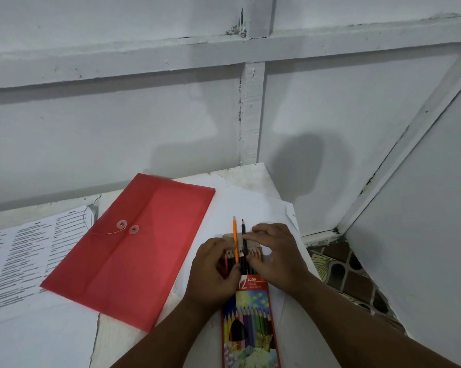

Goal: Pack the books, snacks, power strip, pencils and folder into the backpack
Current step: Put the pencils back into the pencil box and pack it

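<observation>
From the head camera, the left hand [215, 266] takes its grip on the open end of the flat cardboard box of coloured pencils [248, 325], thumb and fingers curled round its near edge and the orange pencil [235, 240]. The right hand [274, 257] pinches at the black pencil [243, 239] with fingertips bent over the box flap. Both pencils stick out past the row of tips, so I judge the hands steady the box while the loose ones are slid home before packing.

The box lies on white paper sheets [256, 203] on the white surface [253, 173]; the red plastic string-tie folder [133, 248] lies flat to its left, over printed pages [19, 256].

No backpack, books, snacks or power strip are in view. The box's near end is cut off, and the hands hide most of the pencil tips.
</observation>
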`<state>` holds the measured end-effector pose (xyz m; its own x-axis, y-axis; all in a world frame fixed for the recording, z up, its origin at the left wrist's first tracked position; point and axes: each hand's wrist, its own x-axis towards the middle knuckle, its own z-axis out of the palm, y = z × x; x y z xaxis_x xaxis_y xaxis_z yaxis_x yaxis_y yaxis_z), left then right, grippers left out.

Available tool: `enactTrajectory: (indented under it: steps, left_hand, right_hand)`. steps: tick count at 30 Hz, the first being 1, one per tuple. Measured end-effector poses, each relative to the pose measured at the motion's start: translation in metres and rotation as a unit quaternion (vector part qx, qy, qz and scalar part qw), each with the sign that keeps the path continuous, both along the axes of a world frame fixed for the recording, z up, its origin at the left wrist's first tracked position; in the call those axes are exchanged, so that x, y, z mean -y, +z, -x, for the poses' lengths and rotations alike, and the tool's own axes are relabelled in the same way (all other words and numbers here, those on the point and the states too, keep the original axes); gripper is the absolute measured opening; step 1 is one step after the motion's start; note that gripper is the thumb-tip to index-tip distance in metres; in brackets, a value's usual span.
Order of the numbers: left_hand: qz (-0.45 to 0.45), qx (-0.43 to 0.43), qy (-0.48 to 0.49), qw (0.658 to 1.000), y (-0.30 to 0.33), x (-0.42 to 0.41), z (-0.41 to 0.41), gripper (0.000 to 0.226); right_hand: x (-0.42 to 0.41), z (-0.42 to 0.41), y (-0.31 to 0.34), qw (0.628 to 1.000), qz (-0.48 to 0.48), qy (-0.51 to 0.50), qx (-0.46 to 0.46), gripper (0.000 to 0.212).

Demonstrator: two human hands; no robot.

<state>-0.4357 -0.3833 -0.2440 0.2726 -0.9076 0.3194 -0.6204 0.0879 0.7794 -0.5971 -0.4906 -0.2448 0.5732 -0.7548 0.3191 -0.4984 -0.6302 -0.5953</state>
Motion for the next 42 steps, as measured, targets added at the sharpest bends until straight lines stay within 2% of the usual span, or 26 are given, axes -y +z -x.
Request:
enactTrajectory:
  steps: [5,10,13,17,22,25,28,30,34,39,42]
  left_hand:
    - [-0.002,0.001,0.013,1.000,0.0024,0.0003,0.0018,0.019]
    - [-0.004,-0.001,0.012,1.000,0.0013,0.0003,0.0015,0.017]
    - [-0.003,0.009,0.022,1.000,0.0001,0.0001,0.0020,0.023]
    - [0.017,-0.009,0.017,1.000,0.0009,-0.0003,0.0028,0.014]
    - [0.032,-0.004,0.017,0.999,0.0008,-0.0012,0.0014,0.012]
    - [0.021,-0.004,0.016,1.000,-0.0028,-0.0002,0.0004,0.024]
    - [0.016,-0.018,0.022,0.999,0.0003,-0.0016,0.0017,0.006]
    - [0.021,-0.010,0.031,0.999,0.0027,-0.0022,0.0021,0.005]
    - [0.018,0.039,0.045,0.998,0.0039,-0.0010,0.0031,0.038]
    - [0.018,0.040,0.028,0.999,0.0031,-0.0002,0.0026,0.016]
    - [0.021,0.022,0.035,0.999,0.0052,-0.0009,0.0029,0.006]
  right_hand:
    - [0.0019,-0.0017,-0.0023,0.999,0.002,-0.008,0.031,0.031]
    - [0.0027,-0.0033,-0.0049,0.999,0.005,-0.021,0.028,0.040]
    - [0.0017,-0.0037,-0.0055,1.000,0.017,-0.013,0.016,0.030]
    - [0.0016,-0.0025,-0.0077,1.000,0.006,-0.015,0.025,0.017]
    - [-0.0011,-0.0034,-0.0045,1.000,0.002,-0.012,0.012,0.033]
    - [-0.0008,-0.0022,-0.0046,1.000,0.001,0.000,0.021,0.025]
    - [0.0002,-0.0021,-0.0064,0.999,-0.015,-0.009,0.042,0.017]
    - [0.0001,-0.0024,-0.0067,0.998,-0.021,-0.018,0.048,0.021]
    - [-0.0003,-0.0030,-0.0058,0.999,-0.013,-0.013,0.036,0.024]
    - [0.0001,-0.0019,-0.0059,0.999,-0.026,-0.015,0.035,0.019]
    - [-0.0008,-0.0025,-0.0035,0.997,-0.039,-0.034,0.049,0.033]
